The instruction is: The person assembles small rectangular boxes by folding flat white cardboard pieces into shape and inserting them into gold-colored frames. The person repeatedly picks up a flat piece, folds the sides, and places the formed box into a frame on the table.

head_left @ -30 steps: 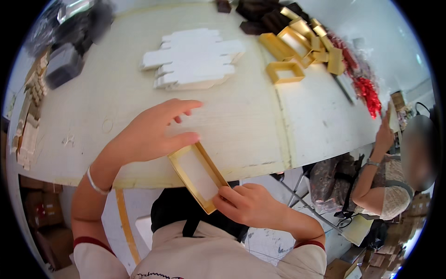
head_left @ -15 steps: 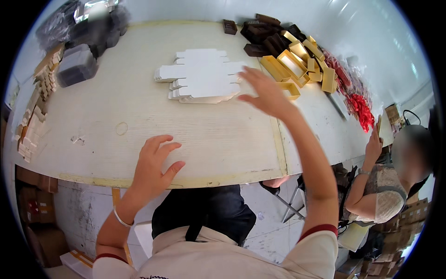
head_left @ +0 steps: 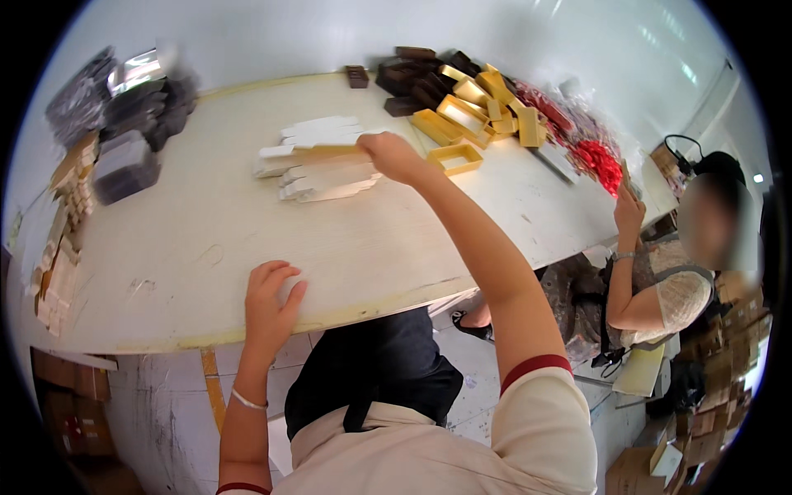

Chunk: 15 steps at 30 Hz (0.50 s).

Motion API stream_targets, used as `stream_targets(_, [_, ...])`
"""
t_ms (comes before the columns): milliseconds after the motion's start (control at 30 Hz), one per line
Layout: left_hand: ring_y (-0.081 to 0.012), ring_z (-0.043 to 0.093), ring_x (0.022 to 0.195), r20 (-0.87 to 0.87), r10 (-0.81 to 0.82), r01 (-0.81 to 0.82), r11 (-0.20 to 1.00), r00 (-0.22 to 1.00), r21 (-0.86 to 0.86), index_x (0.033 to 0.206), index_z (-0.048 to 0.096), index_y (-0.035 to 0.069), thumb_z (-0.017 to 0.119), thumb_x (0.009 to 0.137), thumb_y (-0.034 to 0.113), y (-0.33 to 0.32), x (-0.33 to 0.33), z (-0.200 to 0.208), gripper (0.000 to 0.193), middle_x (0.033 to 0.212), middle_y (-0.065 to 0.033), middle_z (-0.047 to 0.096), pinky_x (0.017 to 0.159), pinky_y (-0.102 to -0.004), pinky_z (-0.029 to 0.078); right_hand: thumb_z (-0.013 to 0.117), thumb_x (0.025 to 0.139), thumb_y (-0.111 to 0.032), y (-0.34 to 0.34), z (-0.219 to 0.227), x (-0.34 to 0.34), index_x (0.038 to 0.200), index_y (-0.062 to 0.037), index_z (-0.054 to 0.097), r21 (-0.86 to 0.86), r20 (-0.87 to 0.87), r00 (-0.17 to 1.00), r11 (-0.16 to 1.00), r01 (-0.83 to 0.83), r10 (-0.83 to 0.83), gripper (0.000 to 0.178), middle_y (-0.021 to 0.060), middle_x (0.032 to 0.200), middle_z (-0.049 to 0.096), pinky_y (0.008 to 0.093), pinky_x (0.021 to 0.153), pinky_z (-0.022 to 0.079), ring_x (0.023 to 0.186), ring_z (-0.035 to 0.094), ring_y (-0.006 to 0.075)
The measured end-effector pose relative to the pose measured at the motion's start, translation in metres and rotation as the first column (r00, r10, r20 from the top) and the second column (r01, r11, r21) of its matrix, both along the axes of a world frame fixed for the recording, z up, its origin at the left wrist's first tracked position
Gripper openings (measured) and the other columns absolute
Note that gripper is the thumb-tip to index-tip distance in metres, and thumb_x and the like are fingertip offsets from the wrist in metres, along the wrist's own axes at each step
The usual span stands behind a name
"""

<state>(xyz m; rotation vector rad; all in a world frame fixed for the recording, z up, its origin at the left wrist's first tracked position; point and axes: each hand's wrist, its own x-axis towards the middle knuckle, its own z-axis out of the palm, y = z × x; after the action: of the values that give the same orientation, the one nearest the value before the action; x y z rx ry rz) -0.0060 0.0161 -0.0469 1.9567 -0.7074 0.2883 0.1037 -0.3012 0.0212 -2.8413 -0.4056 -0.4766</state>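
My right hand (head_left: 392,157) reaches across the table and pinches the right edge of a flat, unfolded carton (head_left: 326,151). That carton is tilted up off the stack, seen nearly edge-on as a thin yellowish strip. Beneath it lies the stack of white flat cartons (head_left: 318,188) with cut tabs along their sides. My left hand (head_left: 272,304) is at the table's front edge, with fingers apart and nothing in it. The fingertips of my right hand are partly hidden behind its knuckles.
Gold box trays (head_left: 456,159) and dark brown trays (head_left: 412,78) are heaped at the back right, beside red ribbon bundles (head_left: 598,165). Clear plastic containers (head_left: 125,169) and folded pale cartons (head_left: 58,280) line the left side. Another person (head_left: 660,297) sits at the right, holding something.
My right hand has closed on the top carton's right edge and lifted it into a tilt. My left hand stays open near the front edge. The whole view has shifted slightly.
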Motion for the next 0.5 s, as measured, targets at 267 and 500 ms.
stream_targets(267, [-0.0366, 0.044, 0.122, 0.378, 0.168, -0.136, 0.985, 0.91, -0.109, 0.124, 0.051, 0.007, 0.072, 0.08, 0.017, 0.02, -0.017, 0.009, 0.05, 0.132, -0.0194, 0.045, 0.101, -0.0444, 0.037, 0.059, 0.07, -0.007, 0.088, 0.043, -0.124, 0.085, -0.0033, 0.053, -0.451, 0.467, 0.716, 0.836, -0.312, 0.519, 0.016, 0.0069, 0.067, 0.049, 0.0344, 0.064, 0.046, 0.065, 0.053, 0.0242])
stream_targets(500, [-0.0241, 0.063, 0.085, 0.271, -0.255, 0.191, 0.951, 0.928, 0.242, 0.092, 0.068, 0.007, 0.075, 0.077, 0.015, 0.013, -0.055, 0.005, 0.019, 0.087, -0.0042, 0.067, 0.081, -0.0374, 0.048, 0.063, 0.072, -0.008, 0.1, -0.043, -0.222, 0.095, -0.0021, 0.055, -0.069, 0.169, 0.913, 0.928, -0.365, 0.372, 0.025, 0.0066, 0.079, 0.056, 0.0357, 0.067, 0.046, 0.07, 0.056, 0.0269])
